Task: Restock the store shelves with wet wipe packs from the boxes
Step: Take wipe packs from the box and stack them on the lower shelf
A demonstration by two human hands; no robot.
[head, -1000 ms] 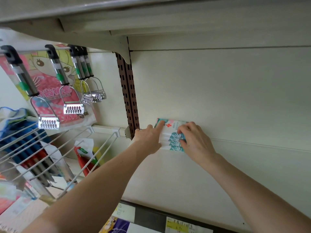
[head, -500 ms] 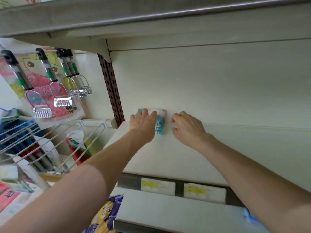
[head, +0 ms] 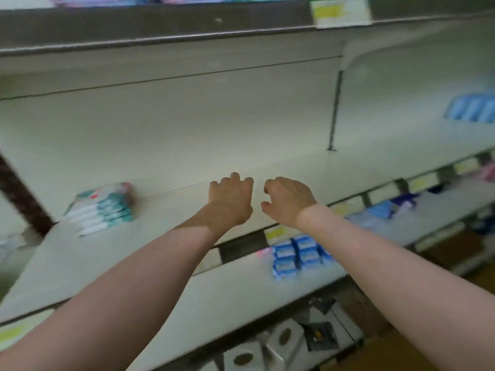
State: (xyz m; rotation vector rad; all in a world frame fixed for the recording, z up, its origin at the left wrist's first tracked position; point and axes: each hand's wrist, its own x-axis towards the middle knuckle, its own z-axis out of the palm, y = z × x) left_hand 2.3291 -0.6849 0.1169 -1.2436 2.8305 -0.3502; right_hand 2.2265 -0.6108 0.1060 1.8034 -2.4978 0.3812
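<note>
Several wet wipe packs [head: 100, 207] lay stacked at the left end of the shelf [head: 166, 218]. Right of them, well apart, the left hand [head: 231, 200] and then the right hand [head: 288, 200] hovered, fingers loosely curled, holding nothing.

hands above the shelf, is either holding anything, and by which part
Nothing is held. The left hand and right hand hover empty, fingers loosely curled; the wet wipe packs lie on the shelf to the left, untouched.
</note>
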